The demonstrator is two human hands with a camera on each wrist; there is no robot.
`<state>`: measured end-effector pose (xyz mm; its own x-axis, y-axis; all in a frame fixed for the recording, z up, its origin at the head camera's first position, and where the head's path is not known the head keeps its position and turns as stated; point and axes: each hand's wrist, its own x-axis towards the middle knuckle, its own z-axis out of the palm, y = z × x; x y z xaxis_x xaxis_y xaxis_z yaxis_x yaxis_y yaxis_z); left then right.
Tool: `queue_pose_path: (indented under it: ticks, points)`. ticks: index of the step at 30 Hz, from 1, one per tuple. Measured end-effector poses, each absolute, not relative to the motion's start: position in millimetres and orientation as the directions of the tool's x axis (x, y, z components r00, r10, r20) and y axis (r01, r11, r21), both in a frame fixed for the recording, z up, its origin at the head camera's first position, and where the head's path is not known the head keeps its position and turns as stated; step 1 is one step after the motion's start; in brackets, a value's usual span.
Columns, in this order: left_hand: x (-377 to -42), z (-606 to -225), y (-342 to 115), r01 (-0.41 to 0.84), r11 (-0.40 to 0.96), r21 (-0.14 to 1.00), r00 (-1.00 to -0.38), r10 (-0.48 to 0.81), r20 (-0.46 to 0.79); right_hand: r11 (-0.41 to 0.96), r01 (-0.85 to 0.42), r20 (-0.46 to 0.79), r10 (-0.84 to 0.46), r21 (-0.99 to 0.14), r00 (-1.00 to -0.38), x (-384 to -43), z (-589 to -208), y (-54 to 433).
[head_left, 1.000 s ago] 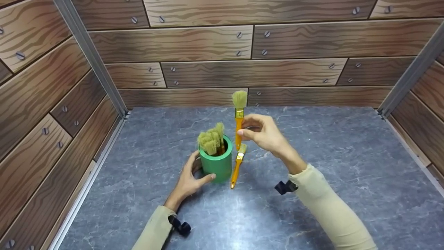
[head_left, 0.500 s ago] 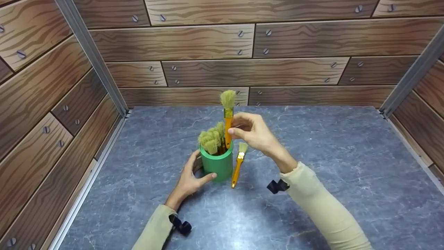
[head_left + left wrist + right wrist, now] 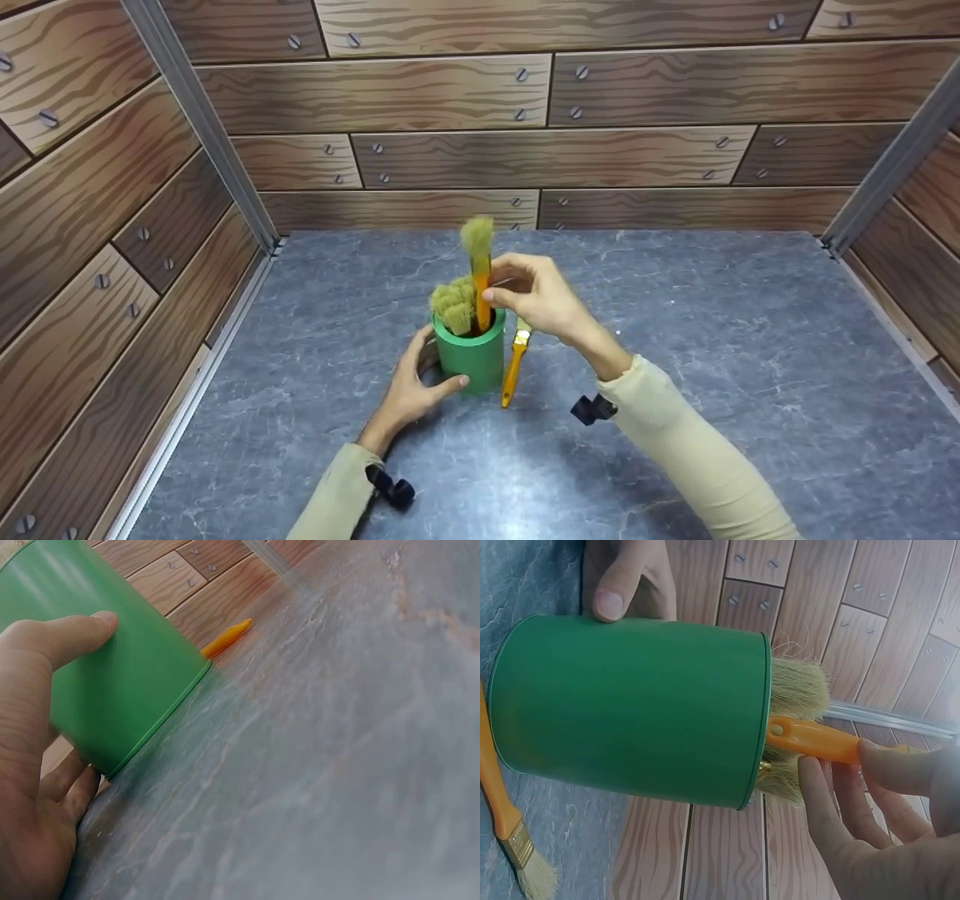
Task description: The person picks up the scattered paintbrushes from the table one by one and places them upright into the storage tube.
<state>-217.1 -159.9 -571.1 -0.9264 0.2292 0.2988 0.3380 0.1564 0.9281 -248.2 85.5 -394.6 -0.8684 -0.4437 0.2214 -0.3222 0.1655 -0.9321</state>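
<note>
A green cylindrical can stands upright on the table, with several bristle brushes in it, bristles up. My left hand grips the can from the left, thumb across its front. Between thumb and fingers, my right hand pinches the orange handle of a paintbrush, bristles upward. The handle's holed end is right at the can's mouth in the right wrist view. A second orange-handled paintbrush lies on the table just right of the can; its bristles are partly covered by my right hand in the head view.
The grey marbled table is bounded by wood-patterned walls at the back and sides. Metal corner posts rise at the back corners. Each sleeved wrist carries a small black camera.
My right hand has carried the paintbrush leftward, from beside the can to over its mouth, then lowered its handle end to the opening. My left hand and the can have stayed put.
</note>
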Motion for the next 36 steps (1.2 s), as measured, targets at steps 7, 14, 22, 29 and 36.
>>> queue_pose_path:
  ticks: [7,14,22,29,36]
  points:
    - [-211.9,-574.0,-160.9,0.313,0.161,0.936,-0.935,0.228,0.273,0.192,-0.356,0.239,-0.452,-0.915,-0.859,-245.4,-402.7,88.5]
    - [-211.8,-573.8,-160.1,0.302,0.163,0.939,-0.939,0.219,0.264,0.217,-0.365,0.249,-0.425,-0.905,-0.870,-246.2,-410.6,94.6]
    - [-214.5,-571.9,-159.0,0.307,0.162,0.938,-0.937,0.224,0.268,0.226,-0.356,0.245,-0.404,-0.907,-0.881,-248.1,-416.3,101.7]
    - [-216.5,-569.5,-158.6,0.342,0.151,0.928,-0.926,0.223,0.305,0.236,-0.330,0.222,-0.391,-0.914,-0.893,-247.7,-419.5,106.4]
    - [-216.5,-569.5,-158.8,0.326,0.151,0.933,-0.931,0.225,0.288,0.244,-0.309,0.203,-0.378,-0.919,-0.903,-246.7,-423.2,111.0]
